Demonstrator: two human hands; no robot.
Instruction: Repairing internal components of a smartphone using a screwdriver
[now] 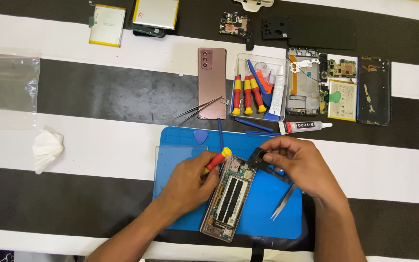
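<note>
An opened phone (230, 198) lies tilted on a blue work mat (260, 213), its inner parts showing. My left hand (187, 184) grips a red screwdriver with a yellow cap (217, 159) beside the phone's upper left edge. My right hand (297, 162) pinches a small black part (258, 157) just above the phone's top right corner. Metal tweezers (282, 202) lie on the mat under my right wrist.
A clear tray (260, 87) holds red-yellow screwdrivers and blue pry tools. Around it lie a bronze phone (212, 82), tweezers (197, 109), a glue tube (306, 126), a taken-apart phone (338, 87), batteries (106, 25), circuit boards, a tissue (48, 148) and a plastic bag (8, 80).
</note>
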